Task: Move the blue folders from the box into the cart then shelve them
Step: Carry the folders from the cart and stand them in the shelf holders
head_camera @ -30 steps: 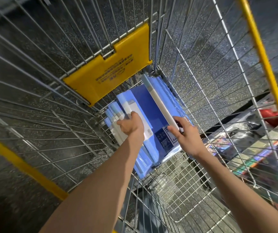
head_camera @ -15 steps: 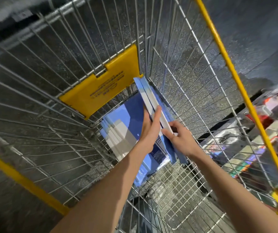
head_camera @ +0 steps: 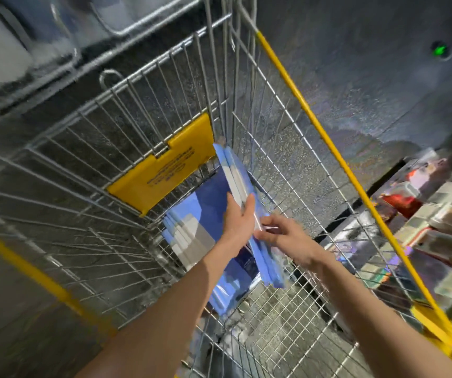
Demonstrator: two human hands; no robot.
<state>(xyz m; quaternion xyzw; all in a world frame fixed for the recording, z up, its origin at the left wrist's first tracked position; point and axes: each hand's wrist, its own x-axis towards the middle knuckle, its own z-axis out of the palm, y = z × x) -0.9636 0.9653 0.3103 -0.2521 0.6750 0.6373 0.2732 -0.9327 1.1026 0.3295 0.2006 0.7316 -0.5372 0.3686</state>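
Two hands (head_camera: 240, 223) (head_camera: 283, 237) round tilted blue folders (head_camera: 233, 170)

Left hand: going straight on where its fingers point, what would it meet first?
Left hand grips the tilted folders; sliding up them, it likely meets the cart wall near the corner, depth unclear.

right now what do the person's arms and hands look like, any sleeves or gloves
The left hand and right hand are bare: no gloves, no visible rings, though the right is blurred. The left forearm and right forearm are bare to the frame's edge: no sleeves, watch or bands.
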